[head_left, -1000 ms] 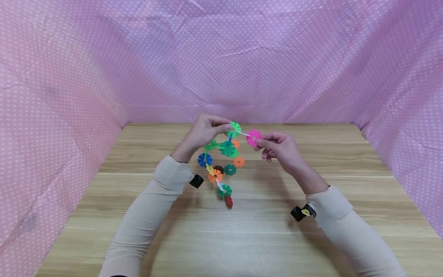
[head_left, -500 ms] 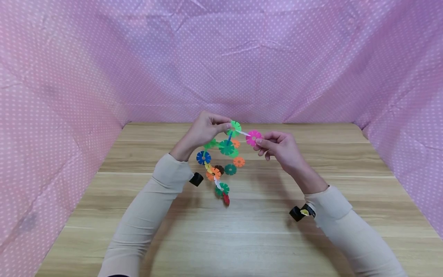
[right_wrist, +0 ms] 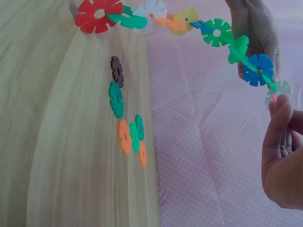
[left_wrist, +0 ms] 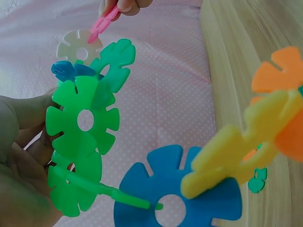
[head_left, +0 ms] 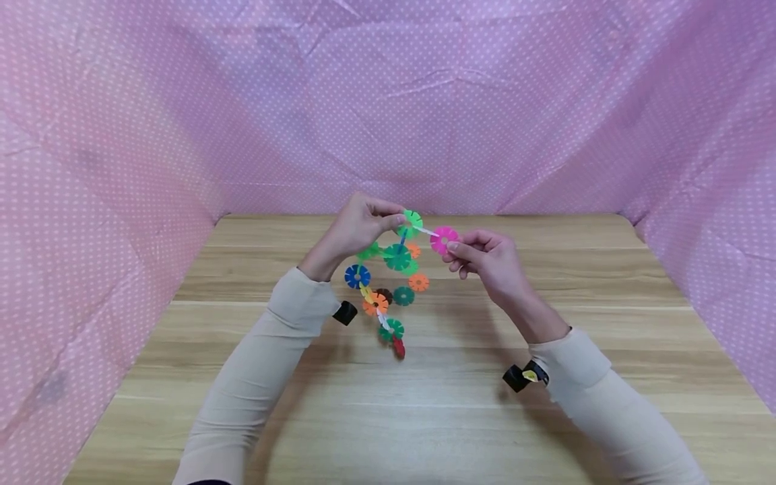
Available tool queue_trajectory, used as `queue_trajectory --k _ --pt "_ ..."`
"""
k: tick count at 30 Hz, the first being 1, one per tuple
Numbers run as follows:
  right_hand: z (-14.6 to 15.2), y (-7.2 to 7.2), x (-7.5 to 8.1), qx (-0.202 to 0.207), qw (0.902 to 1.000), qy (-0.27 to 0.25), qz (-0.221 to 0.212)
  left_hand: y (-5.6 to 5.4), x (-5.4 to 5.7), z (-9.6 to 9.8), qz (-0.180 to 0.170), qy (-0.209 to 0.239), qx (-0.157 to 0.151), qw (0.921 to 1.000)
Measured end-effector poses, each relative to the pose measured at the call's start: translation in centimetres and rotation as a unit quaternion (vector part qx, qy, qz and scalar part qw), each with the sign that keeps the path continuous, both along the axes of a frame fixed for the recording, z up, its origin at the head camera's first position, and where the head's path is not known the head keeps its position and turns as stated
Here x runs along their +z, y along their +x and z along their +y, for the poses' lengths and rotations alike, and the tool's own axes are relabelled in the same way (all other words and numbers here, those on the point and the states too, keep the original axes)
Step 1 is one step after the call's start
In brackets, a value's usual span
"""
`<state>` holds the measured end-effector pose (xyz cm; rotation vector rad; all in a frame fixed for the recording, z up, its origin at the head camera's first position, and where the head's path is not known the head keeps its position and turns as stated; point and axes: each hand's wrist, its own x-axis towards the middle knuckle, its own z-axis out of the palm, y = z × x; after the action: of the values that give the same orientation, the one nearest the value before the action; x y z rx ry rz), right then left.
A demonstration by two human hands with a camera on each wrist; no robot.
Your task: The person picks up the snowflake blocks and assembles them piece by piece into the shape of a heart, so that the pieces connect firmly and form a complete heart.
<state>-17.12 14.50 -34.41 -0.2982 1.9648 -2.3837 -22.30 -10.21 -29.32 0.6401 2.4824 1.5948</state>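
I'm wearing pale beige: my left sleeve is wrinkling into fine creases, and my right sleeve is matching it! A broad left cuff and right cuff are flaring, with my left hand and right hand going bare beyond. A stubby black block is jutting by the left cuff; a second black block is poking out opposite, its black strap flashing a yellow patch!
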Motion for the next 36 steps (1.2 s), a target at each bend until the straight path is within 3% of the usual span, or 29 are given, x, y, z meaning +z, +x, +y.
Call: queue_trajectory --k 14,20,26,33,36 --pt "0.6 -0.3 0.2 0.042 0.9979 0.048 0.0 0.0 0.2 0.1 -0.009 -0.033 -0.023 0.9991" --pt "1.2 -0.8 0.8 0.064 0.9921 0.107 -0.009 -0.4 0.3 0.1 -0.002 -0.028 -0.031 0.9991" --pt "1.9 -1.6 1.9 0.096 0.9767 0.192 -0.002 -0.6 0.7 0.1 -0.005 -0.037 -0.036 0.9987" --pt "2.2 -2.2 3.4 0.141 0.9479 0.286 0.011 -0.5 0.9 0.2 0.001 -0.044 -0.049 0.9978" --pt "2.0 -2.1 3.6 0.157 0.9382 0.308 0.014 -0.4 1.1 0.4 0.011 -0.067 -0.044 0.9967"
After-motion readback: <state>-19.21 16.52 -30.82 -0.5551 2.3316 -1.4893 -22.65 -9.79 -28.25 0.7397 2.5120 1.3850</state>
